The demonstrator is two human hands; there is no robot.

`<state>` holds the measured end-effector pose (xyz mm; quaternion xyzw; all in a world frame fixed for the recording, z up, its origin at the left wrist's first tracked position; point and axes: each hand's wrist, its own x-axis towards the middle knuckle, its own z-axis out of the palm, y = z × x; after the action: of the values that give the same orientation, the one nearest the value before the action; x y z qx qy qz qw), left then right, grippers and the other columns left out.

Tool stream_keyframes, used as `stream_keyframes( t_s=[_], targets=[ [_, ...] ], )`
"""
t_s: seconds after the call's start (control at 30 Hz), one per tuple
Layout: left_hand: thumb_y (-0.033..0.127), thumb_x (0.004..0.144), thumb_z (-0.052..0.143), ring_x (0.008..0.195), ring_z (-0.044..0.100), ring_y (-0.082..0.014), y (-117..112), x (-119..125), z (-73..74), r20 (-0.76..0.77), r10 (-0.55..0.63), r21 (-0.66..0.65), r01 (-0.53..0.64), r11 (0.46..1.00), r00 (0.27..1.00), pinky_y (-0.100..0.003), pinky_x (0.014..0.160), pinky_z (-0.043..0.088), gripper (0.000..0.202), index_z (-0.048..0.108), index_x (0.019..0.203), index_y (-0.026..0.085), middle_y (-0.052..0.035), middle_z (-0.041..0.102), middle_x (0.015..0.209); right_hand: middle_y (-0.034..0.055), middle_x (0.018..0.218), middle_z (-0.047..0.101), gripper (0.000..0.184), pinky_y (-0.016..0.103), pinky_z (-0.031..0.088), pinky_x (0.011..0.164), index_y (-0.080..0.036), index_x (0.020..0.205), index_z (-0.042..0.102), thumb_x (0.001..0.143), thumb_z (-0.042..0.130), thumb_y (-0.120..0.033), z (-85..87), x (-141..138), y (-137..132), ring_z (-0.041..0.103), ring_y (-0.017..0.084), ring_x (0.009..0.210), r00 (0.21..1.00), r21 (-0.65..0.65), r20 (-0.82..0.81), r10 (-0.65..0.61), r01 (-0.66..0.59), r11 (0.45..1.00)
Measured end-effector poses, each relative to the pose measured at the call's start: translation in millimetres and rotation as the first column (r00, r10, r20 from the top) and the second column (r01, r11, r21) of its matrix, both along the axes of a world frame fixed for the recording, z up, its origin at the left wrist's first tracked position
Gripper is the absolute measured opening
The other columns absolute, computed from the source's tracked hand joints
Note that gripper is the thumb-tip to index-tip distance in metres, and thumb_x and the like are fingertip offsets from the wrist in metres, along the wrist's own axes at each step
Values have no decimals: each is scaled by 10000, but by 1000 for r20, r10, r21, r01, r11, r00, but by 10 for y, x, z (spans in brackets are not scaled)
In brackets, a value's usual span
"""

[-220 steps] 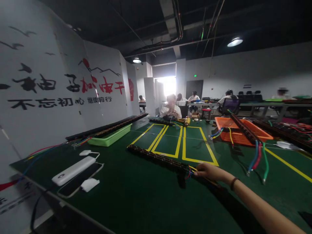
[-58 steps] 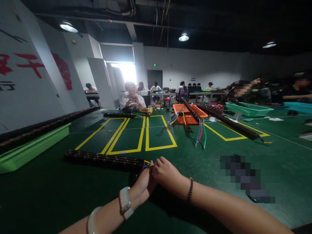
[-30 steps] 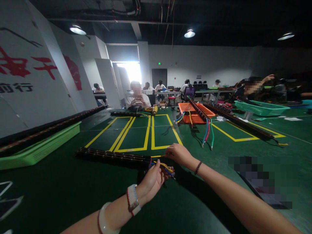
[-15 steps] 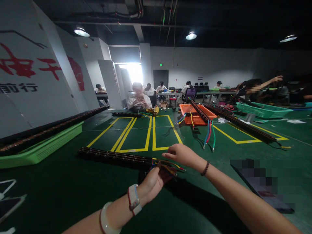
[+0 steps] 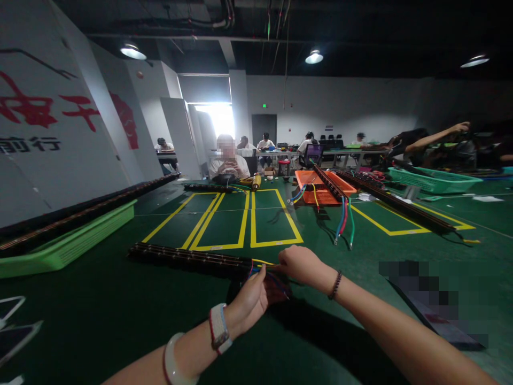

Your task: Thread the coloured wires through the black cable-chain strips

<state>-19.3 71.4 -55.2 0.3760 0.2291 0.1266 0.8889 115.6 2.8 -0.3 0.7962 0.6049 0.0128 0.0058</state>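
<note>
A long black cable bundle [image 5: 188, 259] with copper-coloured bands lies on the green table in front of me, its loose coloured wires ending at the right. My left hand [image 5: 250, 299] is closed around the blue and red wires [image 5: 251, 271] just past the bundle's end, thumb up. Beside it, my right hand [image 5: 302, 264] pinches the yellow wire [image 5: 262, 262] and perhaps a brown one; its fingertips partly hide them. The blue wire's tip sticks out below the right hand.
Yellow tape outlines [image 5: 218, 247] mark the table beyond the bundle. An orange basket [image 5: 320, 198] with cable bundles stands at centre right, a green tray [image 5: 92, 235] at left, a teal basket [image 5: 436, 184] at far right. A person [image 5: 228, 166] sits across the table.
My right hand has moved slightly down and right, its fingers closing on the yellow wire. My left hand and the bundle stay nearly in place.
</note>
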Motion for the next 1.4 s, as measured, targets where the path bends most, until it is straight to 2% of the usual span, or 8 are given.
stream_keyframes(
  t_s=[0.27,0.6,0.77,0.9,1.03,1.17,1.27,1.4],
  targets=[
    [370,918,322,557,582,-140,19,-20,12,-111,-10,29,13,999,994,-236,577,454,316,488,771,147,-58,604,611,101,773,659,316,250,433,568,-147,816,680,845,558,-437,-238,107,85,635,226,694,998,28,55,-31,29,999],
    [267,887,430,662,619,-162,19,-21,-13,-23,29,-88,-31,996,999,-288,698,468,219,561,777,132,-71,650,694,78,616,606,537,233,367,483,-154,684,676,877,396,-569,322,-236,-193,610,205,593,999,60,-35,7,-5,998],
    [322,894,435,565,575,-121,20,-30,-26,-74,4,-85,-11,996,997,-245,652,455,316,555,687,116,-62,628,640,95,644,631,361,251,414,514,-162,785,711,846,522,-463,206,-445,-244,625,219,602,996,-40,-6,84,-84,996],
    [306,907,411,623,602,-127,13,-12,-15,-53,37,-92,-41,995,998,-269,723,470,304,566,732,113,-71,651,706,101,687,650,267,257,437,539,-162,807,713,832,547,-370,118,-376,-200,634,220,629,995,-68,-28,91,-93,993],
    [354,912,384,733,640,-172,40,-12,29,-24,-97,-74,95,993,995,-303,766,474,342,583,811,96,-118,667,776,103,703,662,267,235,415,517,-154,760,710,822,544,-353,112,-175,-158,628,204,625,997,-79,-68,28,-33,996],
    [434,905,352,751,657,-206,72,-23,42,-119,-297,33,303,952,947,-286,699,478,459,580,950,38,-182,668,830,63,583,636,385,192,368,452,-141,670,693,844,507,-430,77,-11,-120,575,138,494,968,-215,-249,-28,-27,976],
    [429,905,338,709,663,-214,76,-24,20,-177,-321,105,342,934,930,-279,645,472,473,522,1075,27,-194,670,833,55,534,615,489,184,359,442,-129,622,681,857,473,-504,41,45,-100,538,116,441,946,-274,-312,-82,-7,962],
    [410,900,351,675,662,-205,66,-21,8,-193,-337,127,364,923,922,-277,642,468,450,469,1125,39,-186,675,809,58,567,621,450,194,332,444,-144,607,680,798,554,-532,-49,74,-78,544,126,470,976,-207,-202,-81,39,978]
  ],
)
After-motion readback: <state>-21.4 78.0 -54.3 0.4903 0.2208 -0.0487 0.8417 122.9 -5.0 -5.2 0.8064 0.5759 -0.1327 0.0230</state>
